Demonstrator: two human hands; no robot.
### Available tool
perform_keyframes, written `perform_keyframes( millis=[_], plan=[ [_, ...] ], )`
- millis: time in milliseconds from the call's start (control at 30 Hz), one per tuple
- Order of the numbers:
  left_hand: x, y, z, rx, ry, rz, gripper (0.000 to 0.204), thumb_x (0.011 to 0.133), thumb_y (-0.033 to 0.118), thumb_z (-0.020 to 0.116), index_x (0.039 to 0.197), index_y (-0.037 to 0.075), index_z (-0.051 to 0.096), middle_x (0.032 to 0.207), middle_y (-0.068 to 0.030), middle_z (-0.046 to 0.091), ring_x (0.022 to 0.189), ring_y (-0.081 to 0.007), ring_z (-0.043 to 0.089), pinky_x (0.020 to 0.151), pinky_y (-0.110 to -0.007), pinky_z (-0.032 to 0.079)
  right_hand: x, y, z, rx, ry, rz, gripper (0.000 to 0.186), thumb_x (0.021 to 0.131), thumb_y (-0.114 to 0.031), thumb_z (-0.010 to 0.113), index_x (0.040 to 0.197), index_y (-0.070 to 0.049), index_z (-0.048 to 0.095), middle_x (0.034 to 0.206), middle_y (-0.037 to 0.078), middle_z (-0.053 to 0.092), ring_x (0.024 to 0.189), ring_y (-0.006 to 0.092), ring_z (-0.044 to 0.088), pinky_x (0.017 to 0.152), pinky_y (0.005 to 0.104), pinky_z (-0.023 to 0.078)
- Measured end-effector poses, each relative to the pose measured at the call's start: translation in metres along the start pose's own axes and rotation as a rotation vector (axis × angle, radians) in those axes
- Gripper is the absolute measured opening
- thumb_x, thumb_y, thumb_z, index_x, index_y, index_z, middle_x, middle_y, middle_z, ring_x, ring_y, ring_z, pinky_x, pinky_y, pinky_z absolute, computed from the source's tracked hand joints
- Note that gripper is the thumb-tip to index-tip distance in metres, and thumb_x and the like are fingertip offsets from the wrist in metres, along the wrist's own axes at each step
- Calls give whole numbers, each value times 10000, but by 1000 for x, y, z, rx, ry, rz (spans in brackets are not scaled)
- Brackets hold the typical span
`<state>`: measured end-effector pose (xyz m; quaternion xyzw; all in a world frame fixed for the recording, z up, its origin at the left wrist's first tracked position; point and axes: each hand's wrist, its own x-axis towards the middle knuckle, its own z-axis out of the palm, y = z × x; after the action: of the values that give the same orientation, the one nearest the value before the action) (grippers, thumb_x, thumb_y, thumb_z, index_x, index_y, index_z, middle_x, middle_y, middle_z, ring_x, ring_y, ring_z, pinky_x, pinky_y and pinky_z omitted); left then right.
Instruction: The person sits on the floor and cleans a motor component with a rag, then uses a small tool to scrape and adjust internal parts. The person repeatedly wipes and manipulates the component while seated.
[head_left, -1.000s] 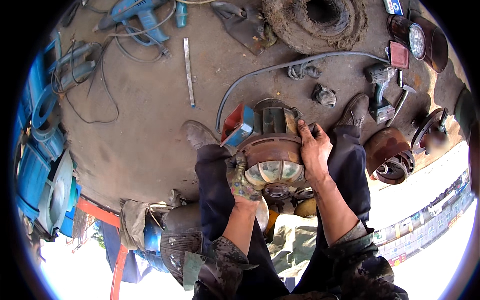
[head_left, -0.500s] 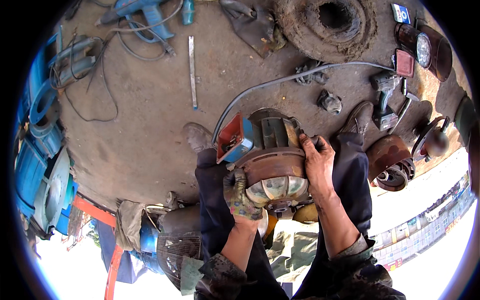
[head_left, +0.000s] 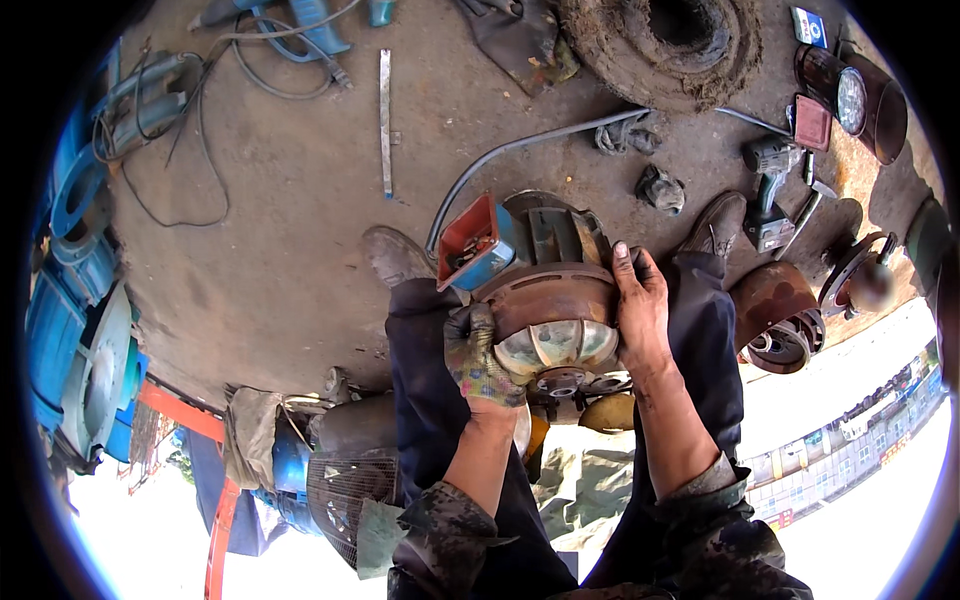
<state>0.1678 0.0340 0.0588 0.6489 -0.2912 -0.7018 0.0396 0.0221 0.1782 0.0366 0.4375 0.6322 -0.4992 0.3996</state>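
Note:
A heavy motor housing (head_left: 545,295) with a rusty band, dark fins and a pale ribbed end cover (head_left: 545,347) is held between my knees. On its upper left is an open blue junction box (head_left: 478,245) with a red interior and small parts inside. My left hand (head_left: 483,355), in a grimy patterned glove, grips the housing's lower left side with curled fingers. My bare, dirty right hand (head_left: 642,310) holds the right side, thumb pointing up along it. A grey hose or cable (head_left: 500,150) arches over the floor behind the motor.
Around me lie a dirt-caked ring (head_left: 660,50), cordless driver (head_left: 770,200), hammer (head_left: 810,205), metal strip (head_left: 386,125), corded blue power tool (head_left: 310,25) and dark rags (head_left: 660,190). Blue metal parts (head_left: 70,330) crowd the left; rusty housings (head_left: 770,310) sit at right.
The head view has shifted slightly. Both hands keep hold of the motor housing, which has moved and tilted a little; my right fingers have shifted slightly along its side.

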Motion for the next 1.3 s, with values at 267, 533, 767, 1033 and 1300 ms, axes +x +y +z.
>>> perform_keyframes(
  millis=[267, 533, 767, 1033, 1300],
  plan=[
    [-2, 14, 14, 202, -21, 172, 364, 1146, 221, 586, 1435, 1, 596, 1353, -124, 670, 1286, -240, 645, 1124, -385, 524, -30, 1, 16, -443, 217, -375, 476, 1144, -422, 565, 1102, 37, 683, 1025, 214, 576, 974, 343, 538, 945, 442, 443],
    [1, 19, 28, 19, 62, 39, 294, 1154, 262, 589, 1311, 18, 637, 1255, -94, 696, 1127, -165, 689, 958, -336, 590, -36, 7, 21, -391, 227, -363, 275, 1064, -264, 730, 1028, 7, 706, 999, 179, 643, 942, 309, 581, 905, 422, 477],
    [-3, 9, 14, 221, 229, 77, 229, 1132, 209, 633, 1247, 12, 648, 1174, -78, 719, 1039, -169, 702, 917, -336, 595, -40, 15, 13, -203, 112, -282, 246, 1102, -242, 700, 1056, -1, 684, 949, 38, 668, 911, 130, 551, 875, 298, 479],
    [24, 34, 11, 112, 152, -23, 200, 1095, 190, 692, 1198, 18, 682, 1113, -69, 724, 978, -182, 712, 852, -351, 610, -33, 13, 34, 81, 62, -172, 178, 1118, -189, 666, 1057, -22, 651, 1011, 10, 620, 945, 115, 523, 908, 279, 461],
    [10, 34, 28, 149, 221, 15, 201, 1088, 202, 708, 1187, 30, 678, 1140, -61, 711, 968, -163, 697, 838, -348, 602, -32, 11, 33, -100, 124, -260, 222, 1113, -216, 675, 1049, -3, 664, 1040, 43, 602, 966, 148, 543, 919, 304, 460]
  ],
)
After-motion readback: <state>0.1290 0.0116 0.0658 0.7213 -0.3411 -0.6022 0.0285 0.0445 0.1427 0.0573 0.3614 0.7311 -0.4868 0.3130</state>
